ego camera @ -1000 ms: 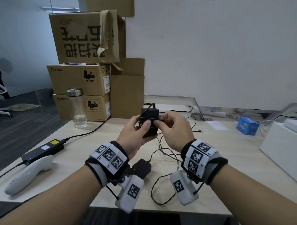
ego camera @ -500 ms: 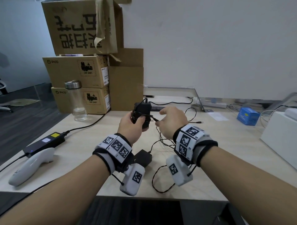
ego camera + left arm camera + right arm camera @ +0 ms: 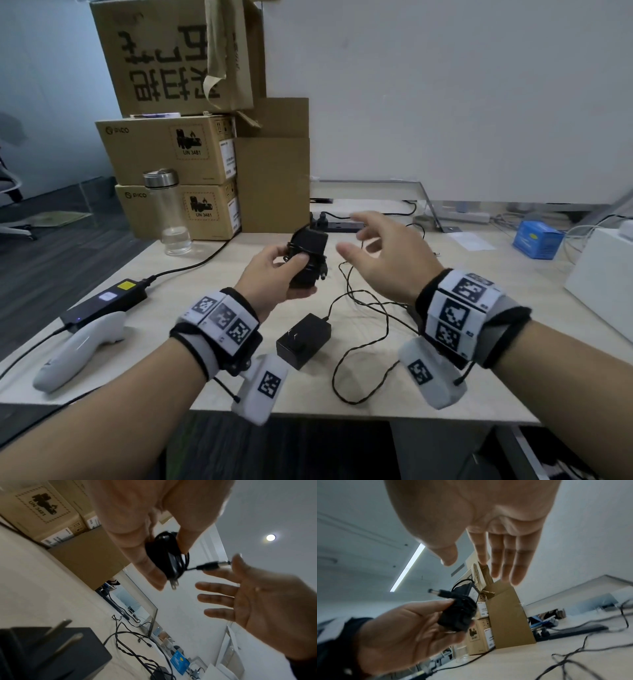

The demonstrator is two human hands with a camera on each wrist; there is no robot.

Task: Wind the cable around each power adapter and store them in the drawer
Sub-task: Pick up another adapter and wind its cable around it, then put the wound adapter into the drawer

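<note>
My left hand (image 3: 274,270) grips a black power adapter (image 3: 306,257) above the desk, its cable wound round the body and the barrel plug (image 3: 212,564) sticking out to the right. Thumb and fingers curl round that adapter (image 3: 458,614) (image 3: 169,559). My right hand (image 3: 383,253) hovers just right of it with fingers spread and holds nothing. A second black adapter (image 3: 303,339) lies prongs-up on the desk below my hands, its loose cable (image 3: 363,339) trailing in loops to the right. No drawer is in view.
Stacked cardboard boxes (image 3: 171,150) stand at the back left with a clear bottle (image 3: 169,212) in front. A laptop power brick (image 3: 102,303) and a white controller (image 3: 78,349) lie at the left. A blue box (image 3: 536,238) and a white box (image 3: 603,287) sit right.
My right hand has let go of the cable end and opened, moving away to the right. The left hand keeps the wound adapter, now tilted a little.
</note>
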